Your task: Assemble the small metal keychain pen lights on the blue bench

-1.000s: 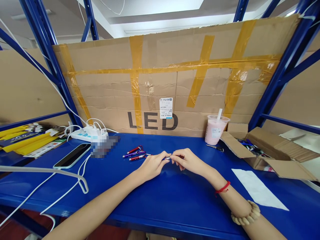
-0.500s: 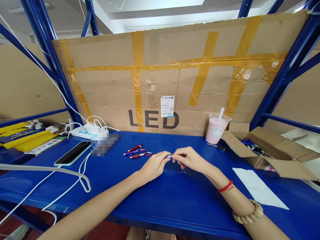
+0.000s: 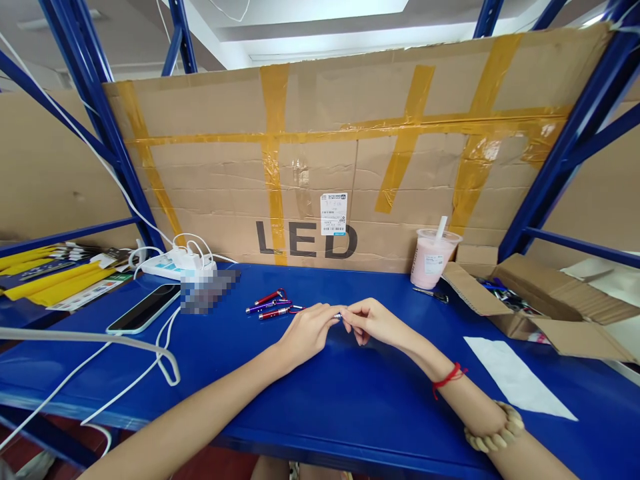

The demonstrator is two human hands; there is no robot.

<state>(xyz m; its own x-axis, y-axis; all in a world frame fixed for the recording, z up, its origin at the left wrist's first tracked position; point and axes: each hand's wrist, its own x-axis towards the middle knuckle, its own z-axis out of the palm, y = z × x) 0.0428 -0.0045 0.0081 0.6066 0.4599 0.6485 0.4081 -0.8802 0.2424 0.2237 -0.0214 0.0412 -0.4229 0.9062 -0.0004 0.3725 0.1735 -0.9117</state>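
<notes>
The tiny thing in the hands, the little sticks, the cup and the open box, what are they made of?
Tiny thing: maybe metal, from its silvery glint, though mostly hidden.
Sticks: glossy, probably coated metal, as light glints along them; plastic is possible.
Cup: smooth, likely clear plastic, since pink shows through.
Box: cardboard, dull brown and folded open.

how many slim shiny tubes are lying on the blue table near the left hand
3, all beyond the left hand: a red tube at the back, a purple tube in the middle, and a second red tube in front. None seems hidden.
</notes>
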